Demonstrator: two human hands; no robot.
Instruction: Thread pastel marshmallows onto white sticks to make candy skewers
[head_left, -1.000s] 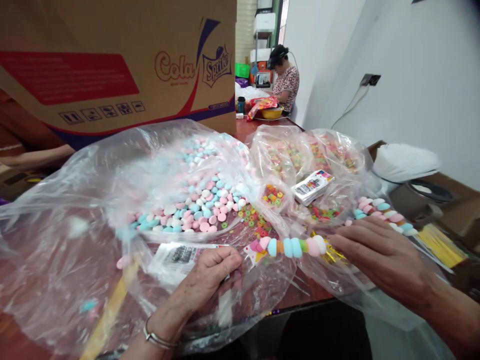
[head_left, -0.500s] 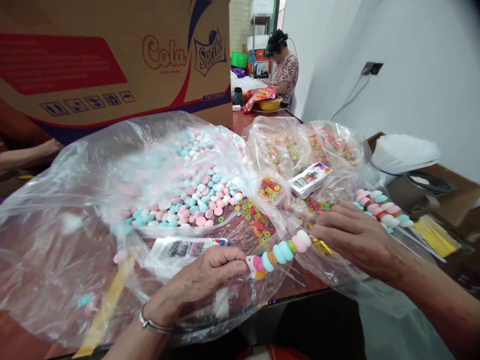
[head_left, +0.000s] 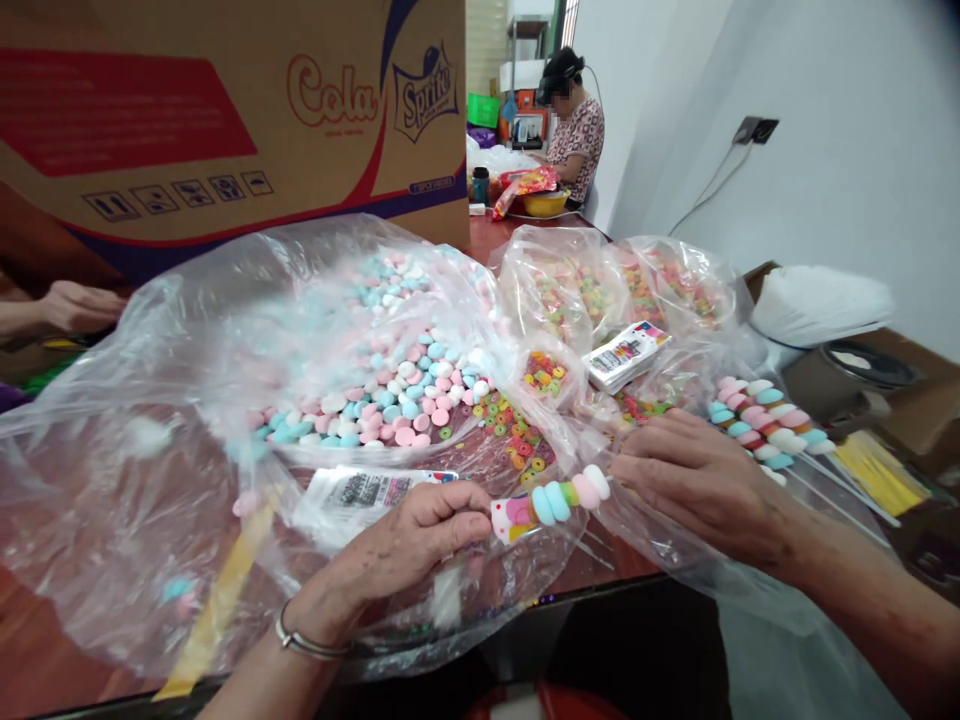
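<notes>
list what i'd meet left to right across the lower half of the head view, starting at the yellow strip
yellow strip → left hand → candy skewer → right hand → yellow bundle

Cardboard box (head_left: 225, 120): stood at left, behind the candy bag (head_left: 247, 262).
Skewer (head_left: 553, 502): ran from left hand (head_left: 416, 530) toward right hand (head_left: 690, 478).
Skewer pile (head_left: 766, 418): lay beyond the right hand, rightward.
Far card stack (head_left: 628, 356): lay before the ring-candy bags (head_left: 551, 250).

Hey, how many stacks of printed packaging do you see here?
2. The first stack lies just beyond the left hand; the second stack lies beside the clear candy bags. Others may be hidden among the bags.
</notes>
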